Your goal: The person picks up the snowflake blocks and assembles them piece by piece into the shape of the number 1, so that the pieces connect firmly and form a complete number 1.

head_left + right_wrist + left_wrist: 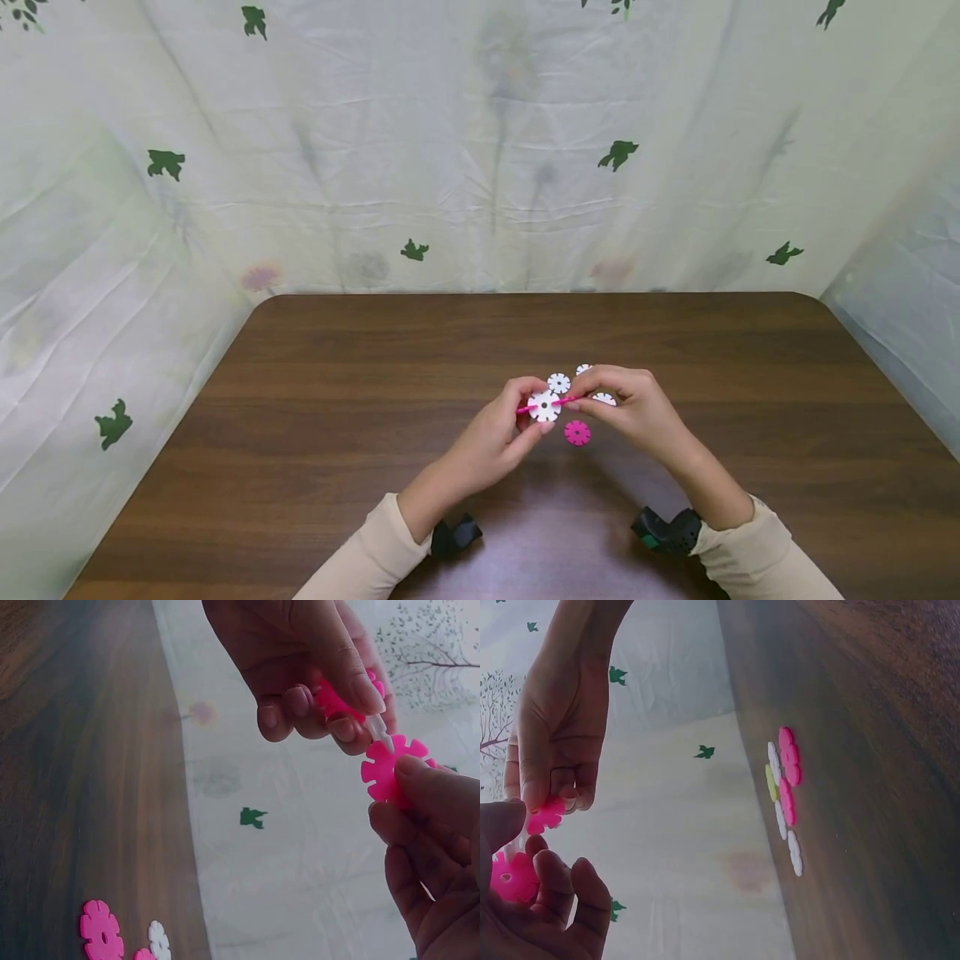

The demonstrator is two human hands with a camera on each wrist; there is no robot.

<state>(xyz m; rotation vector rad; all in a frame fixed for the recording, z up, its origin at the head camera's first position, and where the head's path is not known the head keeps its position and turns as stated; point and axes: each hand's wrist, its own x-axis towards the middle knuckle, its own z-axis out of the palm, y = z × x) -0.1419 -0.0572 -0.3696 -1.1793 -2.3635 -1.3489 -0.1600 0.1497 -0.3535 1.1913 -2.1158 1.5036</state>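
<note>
Above the table, my left hand (498, 429) holds a white notched interlocking disc (544, 407) with a pink disc (514, 877) at its left edge. My right hand (637, 417) pinches another pink interlocking disc (390, 772) between thumb and fingers. That pink disc meets the white one's right edge, crosswise to it. How deep its slot sits is too small to tell. In the right wrist view, the white disc stands edge-on between both pink ones, and my left fingers partly cover the farther pink disc (337, 701).
On the brown wooden table (337, 433), a loose pink disc (577, 433) lies just below the hands. White discs (558, 383) lie behind them, partly covered by the right hand. The left wrist view also shows a yellow disc (771, 783). A patterned cloth (450, 150) hangs behind the table.
</note>
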